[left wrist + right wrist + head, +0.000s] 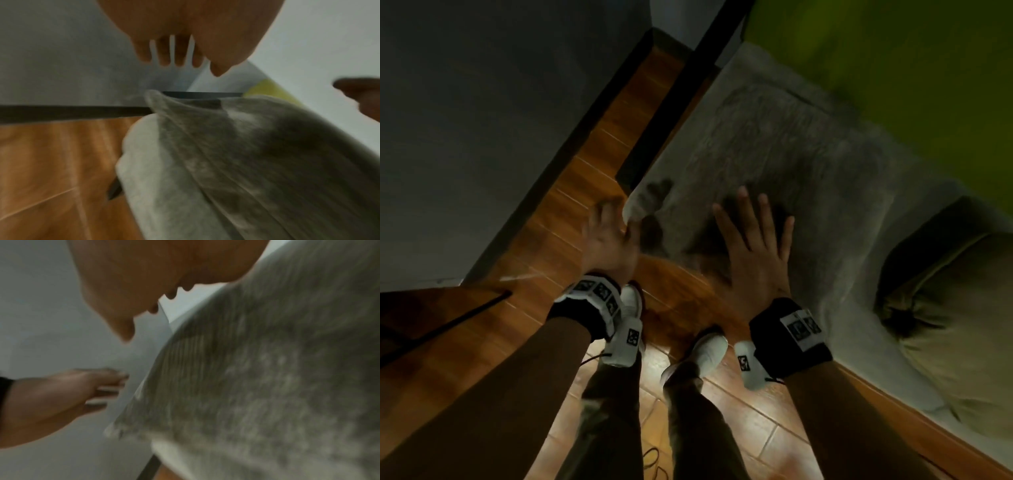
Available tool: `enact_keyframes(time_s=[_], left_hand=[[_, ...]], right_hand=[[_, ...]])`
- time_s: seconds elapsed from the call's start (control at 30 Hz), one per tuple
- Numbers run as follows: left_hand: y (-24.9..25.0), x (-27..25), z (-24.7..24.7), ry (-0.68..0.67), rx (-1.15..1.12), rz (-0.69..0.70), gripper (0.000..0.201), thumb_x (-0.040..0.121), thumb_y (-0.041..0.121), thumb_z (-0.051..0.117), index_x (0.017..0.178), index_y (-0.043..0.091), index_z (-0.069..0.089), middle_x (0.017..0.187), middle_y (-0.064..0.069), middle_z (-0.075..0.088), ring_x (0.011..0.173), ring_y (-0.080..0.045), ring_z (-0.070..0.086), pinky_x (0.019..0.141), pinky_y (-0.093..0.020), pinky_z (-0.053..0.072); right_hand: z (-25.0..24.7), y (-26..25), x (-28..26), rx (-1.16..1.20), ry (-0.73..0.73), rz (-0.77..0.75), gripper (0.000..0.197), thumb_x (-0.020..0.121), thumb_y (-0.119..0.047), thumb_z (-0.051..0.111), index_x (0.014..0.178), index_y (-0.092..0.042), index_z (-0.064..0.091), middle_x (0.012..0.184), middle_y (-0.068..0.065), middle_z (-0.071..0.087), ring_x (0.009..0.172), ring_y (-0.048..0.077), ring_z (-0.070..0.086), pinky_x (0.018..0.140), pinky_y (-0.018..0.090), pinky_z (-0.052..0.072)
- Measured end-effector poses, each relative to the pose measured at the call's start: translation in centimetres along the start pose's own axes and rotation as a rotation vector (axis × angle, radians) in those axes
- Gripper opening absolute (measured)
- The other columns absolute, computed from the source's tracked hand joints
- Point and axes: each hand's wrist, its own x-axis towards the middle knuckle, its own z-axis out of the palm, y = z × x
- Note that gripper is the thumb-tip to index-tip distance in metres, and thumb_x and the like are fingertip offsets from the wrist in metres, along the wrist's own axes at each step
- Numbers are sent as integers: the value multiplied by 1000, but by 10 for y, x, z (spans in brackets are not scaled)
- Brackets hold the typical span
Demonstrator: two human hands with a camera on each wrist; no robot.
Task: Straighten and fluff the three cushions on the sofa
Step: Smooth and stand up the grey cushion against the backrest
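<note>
A grey patterned cushion lies on the sofa's left end, filling the lower right of the left wrist view and most of the right wrist view. My right hand is spread flat, fingers straight, over the cushion's near edge. My left hand is blurred, fingers extended, beside the cushion's near left corner; contact is unclear. A beige cushion sits to the right on the sofa. A green cushion or backrest stands behind.
Wooden floor runs between the sofa and a grey wall on the left. A dark sofa frame edge borders the cushion. My feet in white shoes stand close to the sofa front.
</note>
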Motion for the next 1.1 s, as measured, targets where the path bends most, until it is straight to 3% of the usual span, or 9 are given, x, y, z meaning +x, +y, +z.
enact_keyframes(time_s=[0.17, 0.27, 0.43, 0.6, 0.77, 0.83, 0.9, 1.0, 1.1], left_hand=[[80, -11, 26, -190, 209, 554, 66, 98, 59, 30, 156, 45, 1, 166, 6, -15, 152, -29, -10, 118, -57, 6], [82, 10, 66, -401, 363, 490, 74, 89, 79, 20, 147, 57, -21, 159, 11, -36, 147, -32, -28, 115, -69, 2], [59, 36, 95, -506, 474, 374, 82, 76, 90, 14, 138, 61, -32, 151, 20, -44, 149, -34, -25, 113, -71, 7], [40, 43, 87, -564, 399, 232, 94, 72, 91, 31, 137, 64, -30, 160, 14, -31, 152, -36, -3, 115, -67, 16], [10, 41, 68, -582, 386, 165, 94, 77, 86, 38, 142, 61, -25, 167, -4, 8, 142, -40, 35, 112, -54, 36], [5, 40, 57, -612, 432, 111, 93, 76, 90, 32, 153, 51, -2, 155, -11, 39, 126, -35, 53, 102, -47, 45], [9, 37, 42, -665, 533, 19, 92, 76, 88, 24, 147, 31, 40, 131, -13, 60, 109, -31, 61, 93, -41, 46], [33, 38, 9, -684, 595, 2, 75, 87, 75, 34, 130, 19, 61, 126, -14, 64, 111, -31, 60, 96, -39, 43], [73, 55, -23, -504, 528, 102, 53, 100, 39, 51, 147, 17, 44, 150, -17, 45, 133, -37, 46, 108, -44, 37]], right_hand=[[-15, 56, -5, 53, 118, 316, 72, 100, -65, 34, 161, -41, 5, 169, -8, -17, 155, 28, -20, 120, 69, -6], [6, 92, 1, -18, -15, 369, 76, 96, -75, 27, 159, -47, -6, 170, -8, -19, 155, 31, -20, 119, 69, -3], [32, 116, -1, -37, -61, 300, 82, 91, -81, 29, 158, -49, -5, 168, -10, -20, 156, 31, -16, 120, 68, -6], [38, 123, -7, 58, -81, 399, 98, 80, -92, 36, 156, -51, -12, 163, -10, -33, 154, 29, -24, 119, 68, -11], [28, 142, -38, 166, -87, 497, 106, 73, -97, 31, 151, -52, -25, 163, -5, -36, 152, 29, -29, 123, 58, -8], [24, 156, -57, 180, -144, 498, 94, 78, -94, 19, 148, -53, -29, 162, -9, -36, 153, 25, -26, 125, 58, -3], [15, 172, -70, 185, -197, 508, 80, 84, -89, 8, 147, -55, -29, 162, -15, -32, 154, 22, -22, 126, 57, 2], [-12, 196, -72, 168, -213, 540, 74, 93, -78, 6, 157, -46, -12, 169, -14, -15, 156, 19, -16, 126, 56, 2], [-51, 209, -50, 177, 17, 518, 79, 98, -70, 14, 163, -25, 10, 172, 1, 1, 157, 20, -7, 127, 51, 7]])
